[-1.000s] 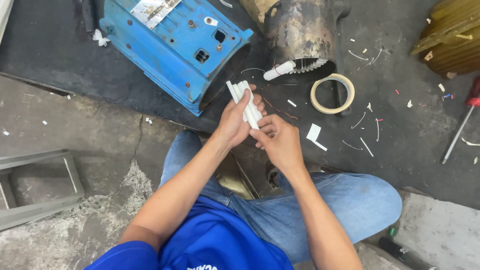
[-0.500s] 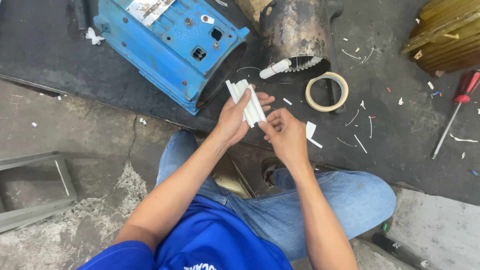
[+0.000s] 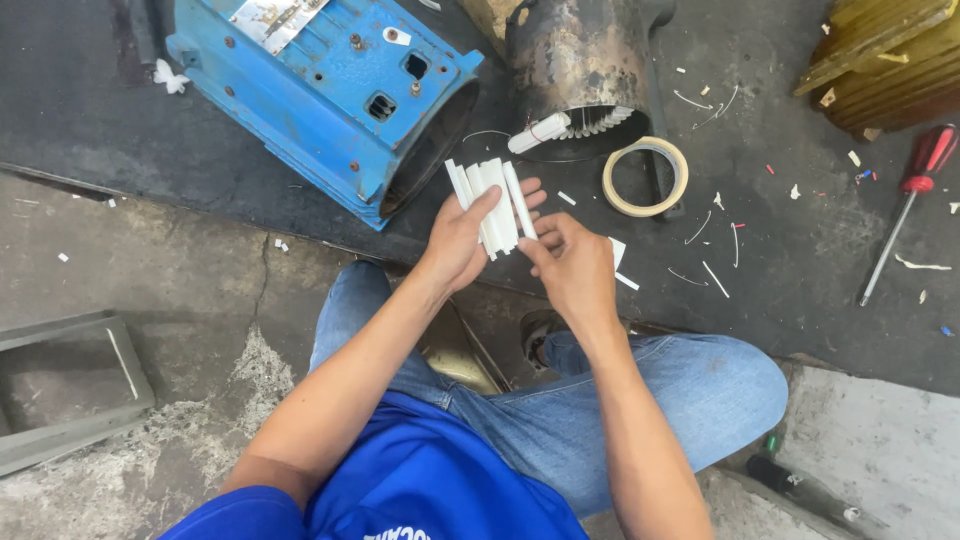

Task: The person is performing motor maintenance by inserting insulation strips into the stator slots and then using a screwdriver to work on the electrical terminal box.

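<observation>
A fan of white strips (image 3: 492,205) is held in the left hand (image 3: 462,240), centre of the frame, thumb pressed across the strips and fingers closed behind them. One strip at the right edge of the fan is pinched at its lower end by the right hand (image 3: 573,268), fingertips closed on it.

Just above the hands, a blue motor housing (image 3: 330,95) is laid on its side, upper left, open end facing the strips. A dark rusted cylinder (image 3: 582,70) is seen at top centre, with a white tube (image 3: 540,131) at its mouth. A roll of tape (image 3: 646,177) is lying flat just right of the hands. A red-handled screwdriver (image 3: 905,205) is placed at far right, well apart. White offcuts (image 3: 712,275) are scattered over the dark mat (image 3: 800,260). A grey metal frame (image 3: 70,385) is seen at lower left.
</observation>
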